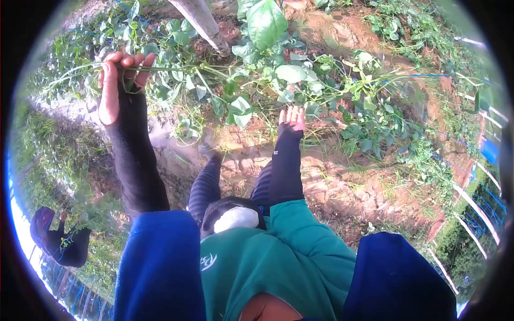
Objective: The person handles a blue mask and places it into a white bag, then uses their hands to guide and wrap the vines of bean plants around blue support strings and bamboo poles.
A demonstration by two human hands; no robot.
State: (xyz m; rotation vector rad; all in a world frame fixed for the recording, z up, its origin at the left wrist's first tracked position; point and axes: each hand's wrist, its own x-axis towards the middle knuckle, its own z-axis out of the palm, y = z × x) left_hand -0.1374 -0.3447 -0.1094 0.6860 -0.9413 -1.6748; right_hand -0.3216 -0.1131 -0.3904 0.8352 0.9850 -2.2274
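At the upper left, my left hand (124, 72) is raised with its fingers bent round a long green plant stem (168, 68). The stem runs right across the view into a leafy vine (241, 109). Near the centre, my right hand (292, 116) has its fingers stretched towards the leaves, close to the lower side of the foliage (292, 74). No held object shows in it. Dark sleeves cover both forearms. A large bright leaf (266, 24) stands above the vine.
A pale wooden post (201, 24) rises at the top. Brown soil (321, 190) lies below the plants. A dark pouch with something white (235, 220) is at my waist. Blue string (431, 75) crosses at the right, near white poles (479, 207). A dark shape (61, 241) at lower left is unclear.
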